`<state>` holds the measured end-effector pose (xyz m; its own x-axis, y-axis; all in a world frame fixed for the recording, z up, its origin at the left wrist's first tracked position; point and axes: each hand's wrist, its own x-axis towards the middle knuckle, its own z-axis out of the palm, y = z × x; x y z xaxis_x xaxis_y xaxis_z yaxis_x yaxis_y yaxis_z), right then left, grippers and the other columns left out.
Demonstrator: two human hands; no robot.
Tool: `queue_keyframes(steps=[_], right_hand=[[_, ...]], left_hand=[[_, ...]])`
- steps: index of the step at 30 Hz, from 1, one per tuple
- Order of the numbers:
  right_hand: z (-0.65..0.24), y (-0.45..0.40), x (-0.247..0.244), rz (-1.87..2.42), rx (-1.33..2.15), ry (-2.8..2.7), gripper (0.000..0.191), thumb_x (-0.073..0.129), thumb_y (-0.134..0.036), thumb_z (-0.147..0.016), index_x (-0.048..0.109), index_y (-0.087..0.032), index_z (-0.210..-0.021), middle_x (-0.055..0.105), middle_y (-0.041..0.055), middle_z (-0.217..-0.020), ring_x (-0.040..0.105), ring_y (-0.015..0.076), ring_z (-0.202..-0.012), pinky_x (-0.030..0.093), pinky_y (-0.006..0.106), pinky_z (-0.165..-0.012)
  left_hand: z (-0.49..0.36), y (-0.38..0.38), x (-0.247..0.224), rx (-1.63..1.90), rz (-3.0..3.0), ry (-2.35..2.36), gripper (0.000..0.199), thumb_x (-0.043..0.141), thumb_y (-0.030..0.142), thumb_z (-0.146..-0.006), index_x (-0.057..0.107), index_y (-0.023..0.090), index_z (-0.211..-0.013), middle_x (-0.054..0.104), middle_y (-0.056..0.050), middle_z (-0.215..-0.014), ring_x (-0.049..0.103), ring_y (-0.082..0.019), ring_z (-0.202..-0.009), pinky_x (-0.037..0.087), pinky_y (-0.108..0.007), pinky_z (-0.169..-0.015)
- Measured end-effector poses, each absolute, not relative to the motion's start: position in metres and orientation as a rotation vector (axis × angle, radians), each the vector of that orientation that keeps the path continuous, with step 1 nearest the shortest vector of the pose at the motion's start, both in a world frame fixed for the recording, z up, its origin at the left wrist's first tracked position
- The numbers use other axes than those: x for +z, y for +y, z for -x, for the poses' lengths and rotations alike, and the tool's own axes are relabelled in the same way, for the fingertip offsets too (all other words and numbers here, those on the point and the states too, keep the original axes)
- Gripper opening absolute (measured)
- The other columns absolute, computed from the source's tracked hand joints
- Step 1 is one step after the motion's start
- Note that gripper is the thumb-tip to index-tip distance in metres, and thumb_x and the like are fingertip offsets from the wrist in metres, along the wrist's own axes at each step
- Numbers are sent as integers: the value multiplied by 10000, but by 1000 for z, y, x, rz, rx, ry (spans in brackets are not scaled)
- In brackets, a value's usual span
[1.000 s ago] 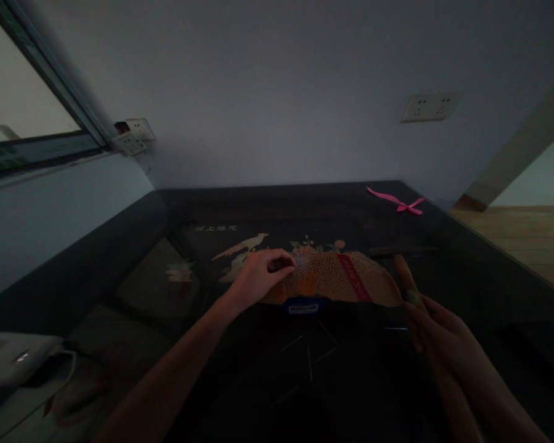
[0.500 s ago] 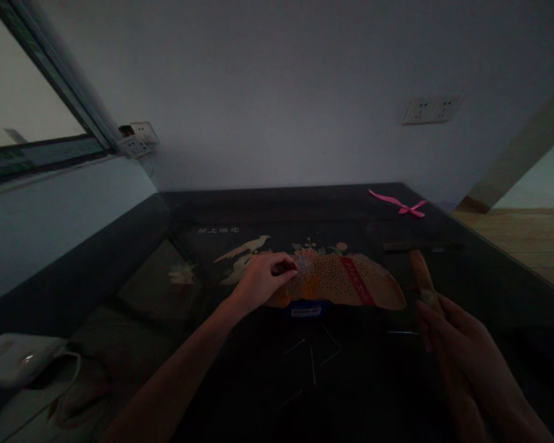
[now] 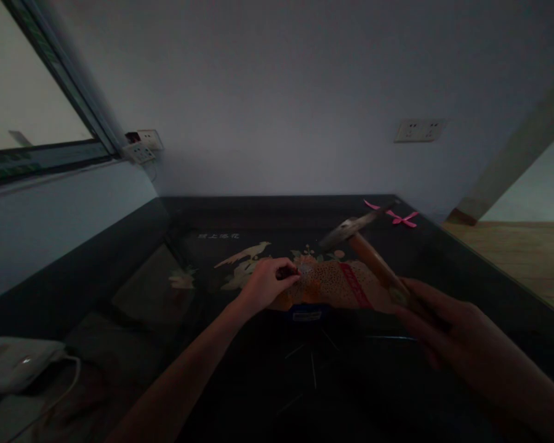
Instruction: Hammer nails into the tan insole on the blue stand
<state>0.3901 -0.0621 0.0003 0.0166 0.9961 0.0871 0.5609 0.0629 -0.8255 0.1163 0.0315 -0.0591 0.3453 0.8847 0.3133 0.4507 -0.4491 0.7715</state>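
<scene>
My right hand (image 3: pixel 436 323) is wrapped round the wooden handle of a hammer (image 3: pixel 373 255). Its dark metal head is raised and tilted, to the right of my left hand. Thumb and finger of my left hand (image 3: pixel 270 283) are pinched together over a tan, dotted sheet-like piece (image 3: pixel 325 283) with a red strip. What the pinch holds is too small and dim to make out. A blue item with a white label (image 3: pixel 307 314) shows at the front edge of the tan piece. Several thin, pale, nail-like slivers (image 3: pixel 313 369) lie scattered on the dark table in front.
The dark table (image 3: pixel 268 206) carries a printed bird and flower pattern. A pink ribbon bow (image 3: pixel 402 219) lies at the back right. A white device with a cord (image 3: pixel 21 363) is at the left. Wall sockets (image 3: pixel 419 130) sit above the table.
The hammer has been lifted and swung leftward, its head now above the tan piece's far edge. My left hand stays pinched in nearly the same place. The view has shifted slightly.
</scene>
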Motion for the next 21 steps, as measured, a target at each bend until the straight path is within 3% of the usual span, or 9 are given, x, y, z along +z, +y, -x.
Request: queue_keyframes(steps=[2,6,9,14,18,21], right_hand=[[-381,-57,4,1511,723,-1727,444,694,-530,-646,741,-258,-994,519,-32,-383,432,147,-275,305,266,-298],[-374,-51,11,1383,486,-1983,352,616,-393,-774,717,-243,-1076,704,28,-620,548,155,-384,380,262,-363],[-375,-49,17,1355,373,-2213,348,504,-294,-862,669,-203,-1154,745,52,-730,625,163,-471,436,253,-426],[-374,-47,20,1374,169,-2327,357,442,-306,-915,638,-157,-1175,765,96,-841,696,184,-585,488,243,-461],[-368,-48,18,1342,283,-2412,385,430,-274,-932,595,-181,-1268,768,75,-897,711,176,-627,507,237,-487],[-366,-49,21,1338,307,-2442,358,438,-258,-925,623,-177,-1222,760,61,-829,703,174,-609,495,235,-478]], left_hand=[[-117,32,-60,995,-2034,1158,19,680,152,-803,676,164,-790,728,-23,-793,688,-186,-743,530,-293,-706],[-117,34,-63,1016,-2010,1157,26,685,128,-798,683,152,-789,734,-28,-792,697,-187,-755,531,-290,-724],[-118,34,-64,1014,-1998,1189,40,694,116,-785,687,154,-772,740,-23,-788,702,-190,-759,533,-298,-744],[-118,34,-64,1030,-1958,1174,45,688,117,-784,690,159,-768,744,-22,-793,706,-192,-768,540,-299,-753],[-118,34,-65,1001,-1930,1196,34,691,122,-777,694,156,-780,745,-21,-789,709,-196,-761,541,-294,-733],[-118,34,-65,1000,-1934,1197,29,690,128,-781,701,151,-796,746,-26,-790,709,-196,-761,537,-288,-725]])
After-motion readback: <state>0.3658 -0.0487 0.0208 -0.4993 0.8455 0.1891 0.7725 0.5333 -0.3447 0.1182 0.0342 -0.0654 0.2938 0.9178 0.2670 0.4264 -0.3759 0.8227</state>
